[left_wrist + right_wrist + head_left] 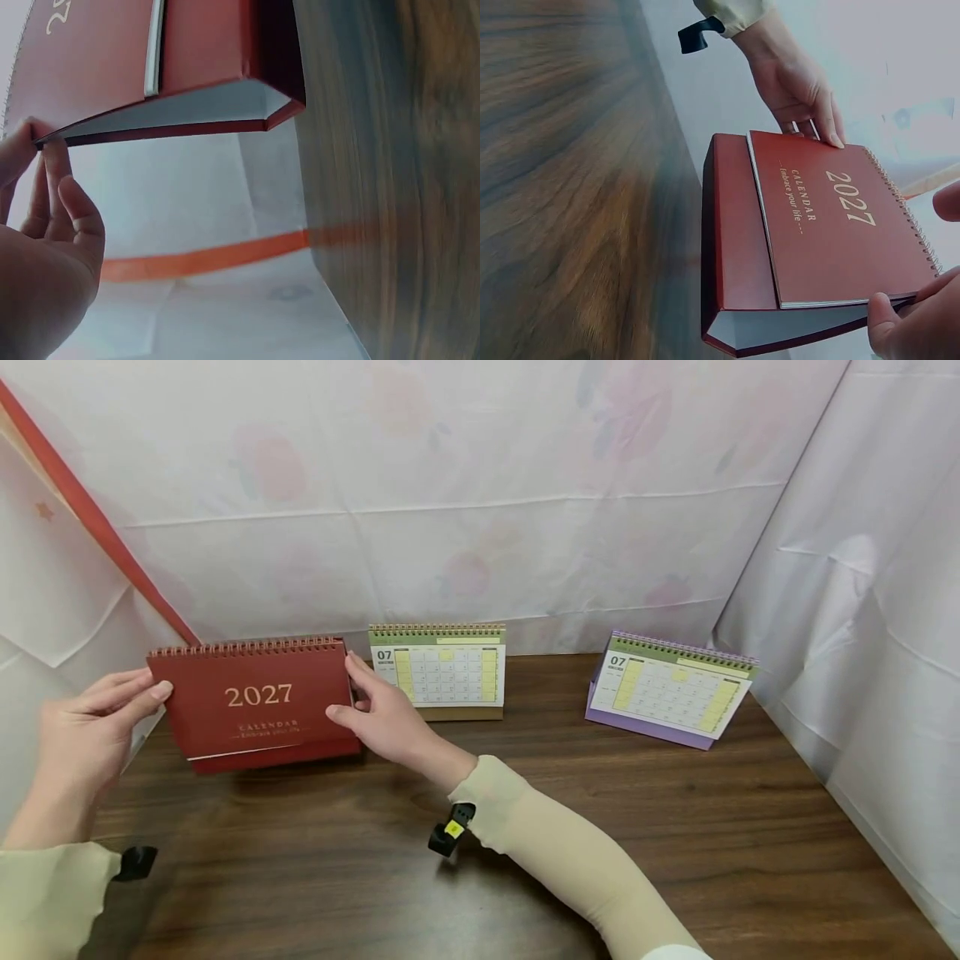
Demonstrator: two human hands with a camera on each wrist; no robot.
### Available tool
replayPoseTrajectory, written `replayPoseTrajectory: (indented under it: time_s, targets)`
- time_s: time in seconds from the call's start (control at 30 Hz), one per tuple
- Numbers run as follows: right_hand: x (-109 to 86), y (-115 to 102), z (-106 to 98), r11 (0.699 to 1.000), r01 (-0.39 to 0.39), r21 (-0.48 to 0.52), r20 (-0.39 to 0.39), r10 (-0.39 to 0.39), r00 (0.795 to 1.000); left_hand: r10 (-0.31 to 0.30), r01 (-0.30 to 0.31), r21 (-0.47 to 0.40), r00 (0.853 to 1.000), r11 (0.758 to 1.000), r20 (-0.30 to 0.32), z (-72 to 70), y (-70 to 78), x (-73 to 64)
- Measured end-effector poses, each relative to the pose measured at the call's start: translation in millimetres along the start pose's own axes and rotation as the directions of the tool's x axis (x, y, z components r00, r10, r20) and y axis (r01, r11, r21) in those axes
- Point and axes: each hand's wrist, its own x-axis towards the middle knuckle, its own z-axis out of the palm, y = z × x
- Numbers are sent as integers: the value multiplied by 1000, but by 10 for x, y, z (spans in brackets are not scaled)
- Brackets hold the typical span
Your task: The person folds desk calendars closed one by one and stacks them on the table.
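Note:
A red spiral-bound desk calendar with gold "2027" lettering is held by both hands at the left of the table. My left hand pinches its left side near the top, thumb on the cover. At the opposite side, my right hand grips the edge with the thumb in front and fingers behind. In the right wrist view the calendar shows its cover pages and folded stand, whose hollow side opens toward the camera. The left wrist view has the stand's base close beside the wooden tabletop.
Behind the right hand stands a green-topped desk calendar open at 07. Another calendar with a purple stand stands at the right, turned at an angle. White patterned cloth hangs along the back, and a red strip slants down at the left.

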Motion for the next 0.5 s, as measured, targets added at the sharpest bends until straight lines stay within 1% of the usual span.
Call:
replayPoseTrajectory:
  time_s: [0.03, 0.07, 0.13, 0.23, 0.3, 0.37, 0.5]
  targets:
    - [-50, -14, -33, 1000, -7, 3, 0, 7, 1000, 29, -29, 60, 1000, 998, -2, 24, 24, -46]
    - [-103, -27, -70, 1000, -16, 3, -1, 16, 1000, 53, -53, 102, 999, 993, 2, 50, 48, -92]
    - [-213, -49, -150, 999, -36, 4, -8, 36, 999, 96, -98, 136, 995, 986, 21, 110, 99, -185]
    - [-374, -66, -289, 998, -55, 20, -25, 55, 998, 147, -154, 136, 987, 979, 67, 222, 186, -305]
    - [-473, -62, -384, 998, -47, 37, -34, 49, 998, 176, -188, 132, 980, 973, 98, 309, 242, -373]
    - [-579, -56, -491, 998, -38, 45, -41, 39, 998, 211, -226, 130, 970, 965, 122, 418, 291, -435]
    - [-836, -12, -724, 997, -9, 77, -62, 14, 998, 255, -278, 114, 949, 954, 186, 668, 352, -548]
